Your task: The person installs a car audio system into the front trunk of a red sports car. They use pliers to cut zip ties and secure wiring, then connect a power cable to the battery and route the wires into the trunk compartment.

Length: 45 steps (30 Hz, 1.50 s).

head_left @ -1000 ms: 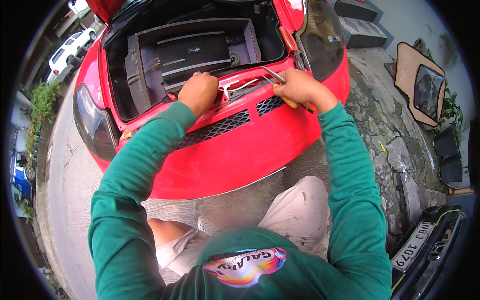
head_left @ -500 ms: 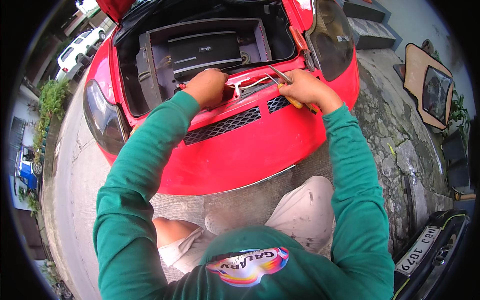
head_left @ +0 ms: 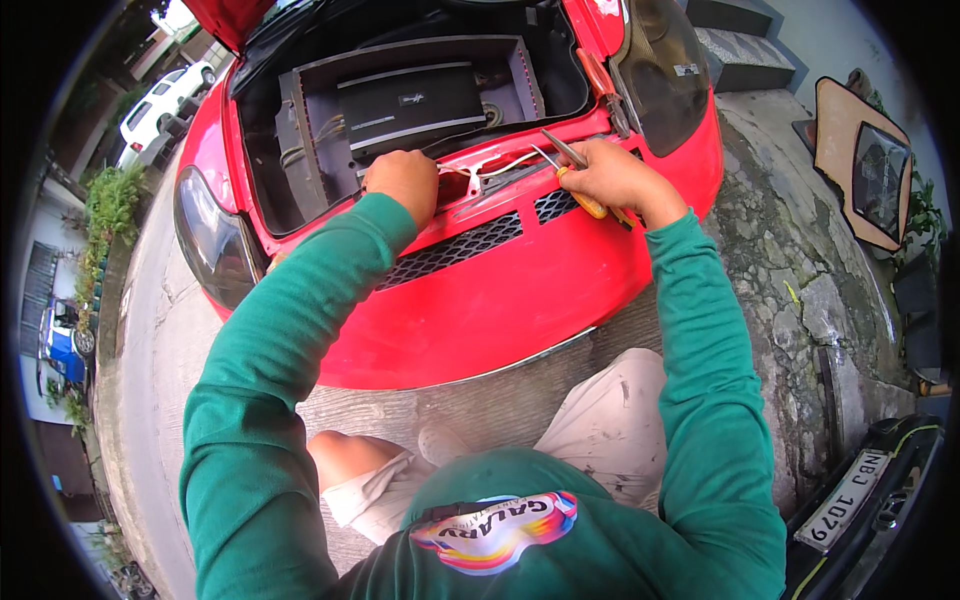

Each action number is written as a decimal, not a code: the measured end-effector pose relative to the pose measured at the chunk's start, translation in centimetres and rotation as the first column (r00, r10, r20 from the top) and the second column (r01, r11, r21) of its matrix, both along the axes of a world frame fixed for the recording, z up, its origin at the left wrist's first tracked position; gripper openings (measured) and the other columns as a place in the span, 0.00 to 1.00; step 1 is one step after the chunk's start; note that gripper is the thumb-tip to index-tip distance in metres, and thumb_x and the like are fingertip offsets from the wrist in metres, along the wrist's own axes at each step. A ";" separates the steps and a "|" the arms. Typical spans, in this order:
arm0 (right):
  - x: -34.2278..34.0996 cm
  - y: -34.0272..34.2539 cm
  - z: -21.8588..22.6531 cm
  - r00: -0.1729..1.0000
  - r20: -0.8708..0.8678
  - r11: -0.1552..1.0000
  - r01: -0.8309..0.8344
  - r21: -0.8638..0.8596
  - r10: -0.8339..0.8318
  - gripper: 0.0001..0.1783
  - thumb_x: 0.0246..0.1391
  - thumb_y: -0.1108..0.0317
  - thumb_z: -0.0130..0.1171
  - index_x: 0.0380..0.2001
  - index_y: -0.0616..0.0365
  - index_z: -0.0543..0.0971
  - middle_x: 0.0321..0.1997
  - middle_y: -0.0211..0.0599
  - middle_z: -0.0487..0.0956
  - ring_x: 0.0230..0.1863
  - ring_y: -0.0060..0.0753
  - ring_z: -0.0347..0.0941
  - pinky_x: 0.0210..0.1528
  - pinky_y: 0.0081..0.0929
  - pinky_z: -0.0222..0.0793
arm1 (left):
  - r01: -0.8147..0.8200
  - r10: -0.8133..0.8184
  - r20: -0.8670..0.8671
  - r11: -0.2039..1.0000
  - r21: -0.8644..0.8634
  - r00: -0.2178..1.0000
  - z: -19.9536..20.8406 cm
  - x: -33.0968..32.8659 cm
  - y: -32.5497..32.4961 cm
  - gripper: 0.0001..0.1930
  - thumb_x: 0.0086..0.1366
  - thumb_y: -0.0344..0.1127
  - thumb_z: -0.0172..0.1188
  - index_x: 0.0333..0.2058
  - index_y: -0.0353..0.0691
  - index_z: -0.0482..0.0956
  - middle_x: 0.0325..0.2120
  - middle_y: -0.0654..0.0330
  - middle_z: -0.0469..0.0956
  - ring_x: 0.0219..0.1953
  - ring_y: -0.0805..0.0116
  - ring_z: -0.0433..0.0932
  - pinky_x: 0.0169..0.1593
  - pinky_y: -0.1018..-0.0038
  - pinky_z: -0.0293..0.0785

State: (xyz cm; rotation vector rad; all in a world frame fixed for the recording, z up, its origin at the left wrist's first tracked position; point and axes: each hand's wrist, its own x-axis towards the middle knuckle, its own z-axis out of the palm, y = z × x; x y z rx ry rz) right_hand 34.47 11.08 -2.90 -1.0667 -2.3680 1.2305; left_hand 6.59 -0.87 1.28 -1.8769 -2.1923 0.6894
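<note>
My left hand (head_left: 402, 186) is curled with its back turned up, at the front lip of the red car's (head_left: 470, 320) open compartment. Its fingertips and whatever they hold are hidden from view. To the right, my right hand (head_left: 622, 182) is closed around yellow-handled pliers (head_left: 590, 204), with pointed metal ends sticking out toward the upper left; whether a second slim tool is in the same grip I cannot make out. A white wire (head_left: 510, 166) runs along the lip between my hands. Behind them, a black amplifier (head_left: 412, 106) sits in a grey box (head_left: 300, 130) inside the compartment.
Red-handled pliers (head_left: 602, 82) lie on the compartment's right edge, beside the dark headlight (head_left: 660, 85). A tan panel (head_left: 838, 150) leans at the right wall. A black bumper part with a plate (head_left: 880, 500) stands at lower right. A white vehicle (head_left: 160, 108) is parked far left.
My left hand has shifted slightly left along the lip and turned, so its back faces up more. My right hand keeps its hold on the pliers almost in place.
</note>
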 end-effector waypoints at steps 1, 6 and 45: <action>0.0 0.0 -0.2 1.000 -0.003 1.000 -0.007 0.003 0.007 0.14 0.58 0.63 0.64 0.40 0.64 0.84 0.30 0.43 0.84 0.34 0.35 0.81 0.41 0.37 0.76 | -0.001 0.001 0.001 1.000 0.017 1.000 -0.1 0.2 0.0 0.12 0.65 0.33 0.66 0.44 0.43 0.92 0.45 0.54 0.90 0.48 0.52 0.90 0.43 0.51 0.89; -0.3 0.0 0.2 1.000 0.013 0.999 -0.019 -0.050 0.020 0.19 0.61 0.64 0.65 0.50 0.66 0.83 0.36 0.41 0.86 0.37 0.31 0.82 0.45 0.34 0.78 | 0.013 -0.011 -0.018 0.997 0.071 1.000 -0.1 0.0 -0.5 0.10 0.65 0.33 0.66 0.42 0.42 0.92 0.41 0.54 0.91 0.45 0.52 0.91 0.41 0.52 0.89; -14.6 -2.4 5.9 0.689 0.639 0.864 -0.498 0.074 0.342 0.17 0.54 0.60 0.62 0.41 0.57 0.91 0.39 0.46 0.89 0.40 0.47 0.86 0.44 0.46 0.78 | 0.063 0.024 0.208 0.914 -0.400 0.978 4.3 -3.6 5.0 0.32 0.43 0.45 0.85 0.48 0.38 0.89 0.43 0.45 0.89 0.48 0.47 0.88 0.54 0.57 0.83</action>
